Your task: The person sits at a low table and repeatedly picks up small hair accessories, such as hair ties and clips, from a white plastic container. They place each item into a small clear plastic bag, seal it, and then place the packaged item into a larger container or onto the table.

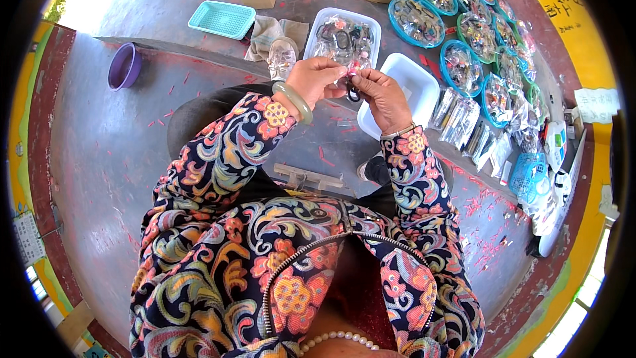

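Black loop [354, 99] hangs at the frame's upper centre, fingertips of left hand [317, 82] and right hand [384, 98] pinching it (fiddly handling, apparently), the next move likely wanting steadiness.

Writing high on the yellow wall [591, 59]!

There it is, upper right: dark Chinese characters [562, 8], some large, some small! Just below them, a pale sheet [596, 105], its marks too faint to read. Across to the far left, a white notice [28, 237] with rows of print, too small to make out!
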Demonstrator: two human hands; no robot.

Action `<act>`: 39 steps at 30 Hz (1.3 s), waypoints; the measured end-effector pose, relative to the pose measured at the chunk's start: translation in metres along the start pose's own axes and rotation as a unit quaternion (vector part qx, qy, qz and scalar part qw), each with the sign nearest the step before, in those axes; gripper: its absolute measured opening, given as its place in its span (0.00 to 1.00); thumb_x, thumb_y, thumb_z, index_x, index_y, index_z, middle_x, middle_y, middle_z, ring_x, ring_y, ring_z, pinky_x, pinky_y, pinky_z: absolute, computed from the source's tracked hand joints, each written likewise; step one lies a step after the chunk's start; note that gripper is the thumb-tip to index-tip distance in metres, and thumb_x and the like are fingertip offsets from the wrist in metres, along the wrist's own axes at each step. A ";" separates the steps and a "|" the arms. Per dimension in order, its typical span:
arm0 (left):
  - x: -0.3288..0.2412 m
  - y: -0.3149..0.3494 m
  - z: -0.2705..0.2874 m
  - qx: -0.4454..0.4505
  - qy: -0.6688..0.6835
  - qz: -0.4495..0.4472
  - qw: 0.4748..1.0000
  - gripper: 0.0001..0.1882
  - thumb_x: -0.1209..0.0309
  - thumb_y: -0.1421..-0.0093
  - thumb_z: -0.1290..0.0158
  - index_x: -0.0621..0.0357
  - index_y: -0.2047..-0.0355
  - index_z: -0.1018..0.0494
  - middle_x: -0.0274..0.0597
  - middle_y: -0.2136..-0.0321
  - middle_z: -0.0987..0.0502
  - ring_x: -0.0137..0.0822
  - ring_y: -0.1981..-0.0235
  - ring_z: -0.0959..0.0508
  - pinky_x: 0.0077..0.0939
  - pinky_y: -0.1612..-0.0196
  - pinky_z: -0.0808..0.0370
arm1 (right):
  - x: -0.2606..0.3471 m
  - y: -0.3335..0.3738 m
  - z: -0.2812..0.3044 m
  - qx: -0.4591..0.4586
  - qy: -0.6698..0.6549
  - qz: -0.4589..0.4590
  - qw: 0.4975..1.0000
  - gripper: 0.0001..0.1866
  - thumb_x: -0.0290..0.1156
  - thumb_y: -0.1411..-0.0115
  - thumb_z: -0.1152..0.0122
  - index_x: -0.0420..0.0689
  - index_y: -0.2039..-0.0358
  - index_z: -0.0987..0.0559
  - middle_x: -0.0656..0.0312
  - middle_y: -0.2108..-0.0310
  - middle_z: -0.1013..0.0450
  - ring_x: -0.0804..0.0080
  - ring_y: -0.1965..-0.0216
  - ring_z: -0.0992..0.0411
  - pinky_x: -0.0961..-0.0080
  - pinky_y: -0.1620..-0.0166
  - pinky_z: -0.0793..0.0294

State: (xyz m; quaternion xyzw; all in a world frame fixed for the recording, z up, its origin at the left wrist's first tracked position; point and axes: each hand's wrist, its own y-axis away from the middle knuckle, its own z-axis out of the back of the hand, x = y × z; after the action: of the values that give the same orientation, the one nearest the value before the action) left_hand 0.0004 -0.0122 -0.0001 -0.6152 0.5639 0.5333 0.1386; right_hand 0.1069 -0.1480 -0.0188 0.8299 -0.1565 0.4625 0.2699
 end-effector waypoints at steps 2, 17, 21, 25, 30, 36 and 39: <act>0.000 0.000 0.001 0.005 0.016 0.006 1.000 0.09 0.70 0.44 0.50 0.61 0.65 0.30 0.37 0.70 0.27 0.30 0.70 0.25 0.22 0.68 0.26 | -0.001 0.001 -0.002 -0.003 -0.007 0.003 1.000 0.07 0.28 0.49 0.41 0.39 0.70 0.24 0.68 0.76 0.28 0.85 0.76 0.36 0.87 0.69 0.38; -0.005 0.000 0.001 -0.029 -0.119 -0.025 0.992 0.11 0.67 0.43 0.52 0.61 0.64 0.28 0.33 0.71 0.25 0.18 0.72 0.30 0.10 0.83 0.41 | 0.003 0.001 0.001 0.004 0.081 0.013 0.997 0.06 0.24 0.51 0.40 0.38 0.71 0.23 0.66 0.75 0.27 0.83 0.74 0.34 0.87 0.68 0.37; -0.004 0.004 -0.003 -0.030 -0.011 -0.033 0.999 0.11 0.67 0.42 0.53 0.61 0.64 0.28 0.33 0.70 0.25 0.18 0.72 0.30 0.11 0.82 0.43 | 0.007 0.000 -0.001 -0.003 0.067 0.028 0.997 0.07 0.24 0.52 0.39 0.37 0.71 0.23 0.66 0.76 0.27 0.83 0.74 0.33 0.87 0.68 0.37; -0.005 0.004 -0.003 -0.017 0.042 0.010 0.999 0.11 0.66 0.43 0.52 0.60 0.65 0.27 0.32 0.70 0.25 0.19 0.72 0.30 0.11 0.80 0.43 | 0.005 0.001 -0.002 -0.016 0.064 0.042 0.997 0.06 0.24 0.52 0.39 0.38 0.72 0.23 0.66 0.76 0.27 0.83 0.75 0.33 0.87 0.68 0.37; -0.006 0.004 -0.001 0.024 0.012 0.021 0.999 0.10 0.67 0.45 0.49 0.59 0.66 0.27 0.31 0.73 0.25 0.18 0.75 0.30 0.10 0.79 0.40 | 0.002 0.000 0.004 -0.002 0.038 0.022 0.999 0.04 0.24 0.52 0.40 0.38 0.73 0.23 0.67 0.78 0.28 0.83 0.75 0.33 0.88 0.68 0.37; -0.006 0.003 0.001 0.046 -0.024 0.058 0.997 0.10 0.69 0.47 0.45 0.60 0.67 0.27 0.31 0.77 0.26 0.20 0.79 0.30 0.12 0.81 0.36 | 0.000 0.000 0.006 -0.021 0.018 0.035 0.999 0.03 0.23 0.52 0.41 0.39 0.74 0.24 0.68 0.77 0.28 0.84 0.75 0.34 0.88 0.68 0.37; -0.006 0.003 0.000 0.040 -0.029 0.059 0.997 0.10 0.69 0.47 0.46 0.61 0.66 0.27 0.32 0.76 0.26 0.21 0.76 0.27 0.12 0.81 0.35 | 0.001 0.000 0.005 -0.024 0.022 0.041 0.999 0.03 0.23 0.51 0.41 0.39 0.74 0.24 0.68 0.77 0.28 0.84 0.75 0.34 0.88 0.68 0.37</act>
State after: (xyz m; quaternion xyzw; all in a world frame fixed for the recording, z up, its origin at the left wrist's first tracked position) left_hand -0.0013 -0.0100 0.0061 -0.5591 0.6159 0.5351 0.1472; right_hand 0.1107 -0.1511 -0.0207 0.8054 -0.1956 0.4879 0.2738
